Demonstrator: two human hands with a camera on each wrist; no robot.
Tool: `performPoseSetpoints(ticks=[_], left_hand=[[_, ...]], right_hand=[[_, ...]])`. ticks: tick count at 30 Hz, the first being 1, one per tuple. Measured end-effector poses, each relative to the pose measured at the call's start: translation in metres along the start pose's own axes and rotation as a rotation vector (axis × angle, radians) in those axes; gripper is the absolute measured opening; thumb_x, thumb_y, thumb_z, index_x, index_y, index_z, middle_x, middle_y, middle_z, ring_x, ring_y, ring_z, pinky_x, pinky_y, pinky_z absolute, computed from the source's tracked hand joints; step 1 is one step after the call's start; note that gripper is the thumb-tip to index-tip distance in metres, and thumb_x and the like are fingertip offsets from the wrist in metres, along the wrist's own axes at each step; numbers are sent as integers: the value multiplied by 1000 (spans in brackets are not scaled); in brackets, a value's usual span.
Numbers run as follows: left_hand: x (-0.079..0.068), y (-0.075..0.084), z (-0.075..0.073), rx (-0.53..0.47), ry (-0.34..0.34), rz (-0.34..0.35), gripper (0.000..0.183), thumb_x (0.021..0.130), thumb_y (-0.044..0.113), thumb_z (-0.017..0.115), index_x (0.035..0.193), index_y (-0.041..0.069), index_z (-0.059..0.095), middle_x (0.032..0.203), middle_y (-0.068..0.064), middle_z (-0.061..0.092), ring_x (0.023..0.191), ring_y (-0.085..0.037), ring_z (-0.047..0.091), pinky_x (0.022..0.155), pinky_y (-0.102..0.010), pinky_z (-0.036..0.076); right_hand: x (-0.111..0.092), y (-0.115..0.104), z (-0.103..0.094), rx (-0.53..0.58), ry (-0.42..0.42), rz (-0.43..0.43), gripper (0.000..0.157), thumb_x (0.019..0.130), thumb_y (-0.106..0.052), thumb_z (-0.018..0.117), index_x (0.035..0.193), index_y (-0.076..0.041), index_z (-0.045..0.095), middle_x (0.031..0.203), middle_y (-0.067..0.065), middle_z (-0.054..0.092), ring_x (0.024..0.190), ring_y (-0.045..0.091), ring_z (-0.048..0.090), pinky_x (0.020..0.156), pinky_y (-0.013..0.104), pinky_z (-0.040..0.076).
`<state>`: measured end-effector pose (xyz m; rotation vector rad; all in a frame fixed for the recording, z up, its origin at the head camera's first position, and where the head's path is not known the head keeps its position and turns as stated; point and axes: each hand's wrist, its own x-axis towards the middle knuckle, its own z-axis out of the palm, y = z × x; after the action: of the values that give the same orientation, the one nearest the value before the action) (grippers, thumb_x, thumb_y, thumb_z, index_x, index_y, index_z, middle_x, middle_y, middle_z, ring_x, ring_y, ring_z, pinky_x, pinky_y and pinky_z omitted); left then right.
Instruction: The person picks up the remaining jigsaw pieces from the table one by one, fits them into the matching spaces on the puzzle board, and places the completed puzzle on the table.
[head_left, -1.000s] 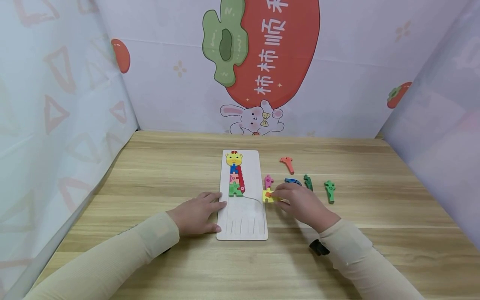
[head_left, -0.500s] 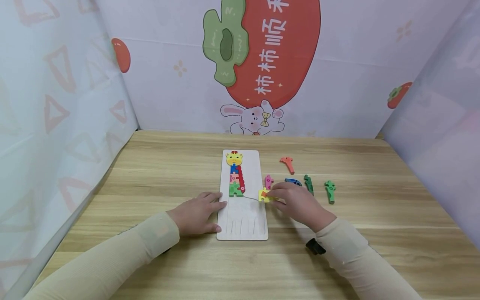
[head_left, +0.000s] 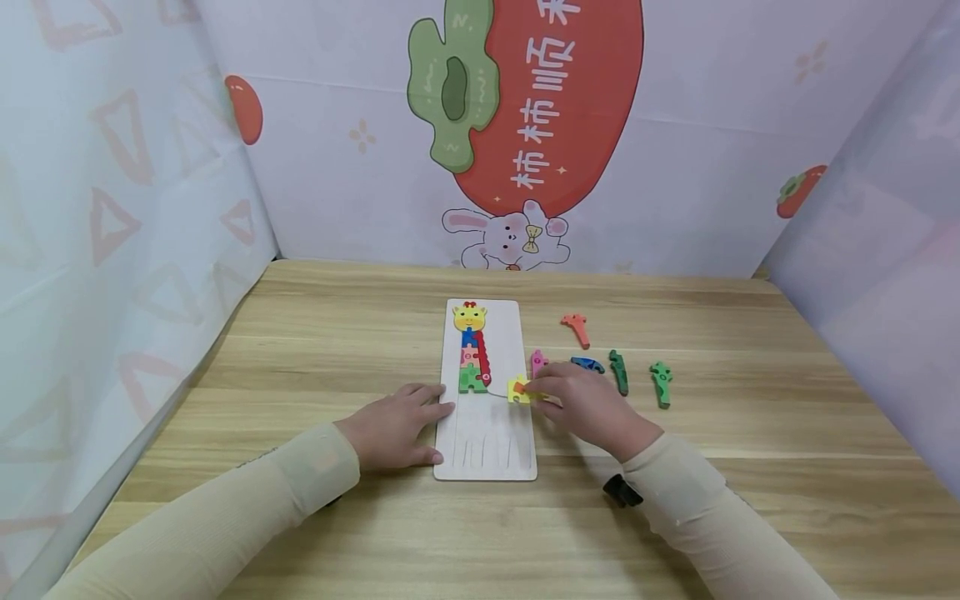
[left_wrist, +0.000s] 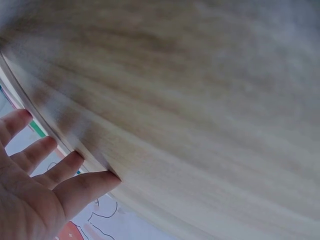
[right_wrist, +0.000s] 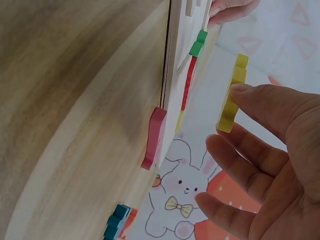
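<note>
A pale puzzle board (head_left: 487,446) lies on the table, with a yellow giraffe head (head_left: 469,317) and blue, pink, green and red neck pieces set in its upper left. Below them, bare wood shows engraved lines. My left hand (head_left: 393,427) rests beside the board, spread fingertips touching its left edge. Between thumb and fingers, my right hand (head_left: 596,410) pinches a yellow puzzle piece (head_left: 517,392) with an orange mark, over the board's right edge. In the right wrist view that yellow piece (right_wrist: 233,95) stands clear above the board surface.
Right of the board lie a pink piece (head_left: 538,362) close to its edge, a blue piece (head_left: 588,365), a dark green one (head_left: 618,372), a brighter green one (head_left: 662,383) and an orange-red one (head_left: 576,329). Printed cloth walls bound the table (head_left: 337,333).
My right hand has moved left with the yellow puzzle piece, from beside the board's right edge to over the board. The left hand has stayed in place.
</note>
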<state>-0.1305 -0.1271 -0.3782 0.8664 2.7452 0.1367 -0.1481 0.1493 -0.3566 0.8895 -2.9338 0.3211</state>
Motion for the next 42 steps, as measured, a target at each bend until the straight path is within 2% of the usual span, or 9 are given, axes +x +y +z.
performPoseSetpoints(ticks=[6,29,42], left_hand=[[-1,0,-1,-15,-4,2,71,76,57,59,135,22,41,142,-3,31,128,-24,29,96,-39,38],[0,-1,-2,-16,-20,-3,71,76,58,57,135,23,42,143,-3,30,129,-24,28,97,-38,37],[2,-3,1,-2,-17,-8,72,75,61,56,136,24,41,143,-2,30,129,-24,28,97,-39,38]], right_hand=[[3,-3,0,0,-17,17,26,76,-23,72,101,-25,69,104,-5,62,94,12,56,79,31,49],[12,-10,0,20,-18,-64,24,75,-21,74,99,-22,70,97,-8,62,87,7,55,77,25,49],[17,-18,-1,18,-62,-27,27,74,-24,74,101,-24,70,98,-9,62,88,7,55,77,23,48]])
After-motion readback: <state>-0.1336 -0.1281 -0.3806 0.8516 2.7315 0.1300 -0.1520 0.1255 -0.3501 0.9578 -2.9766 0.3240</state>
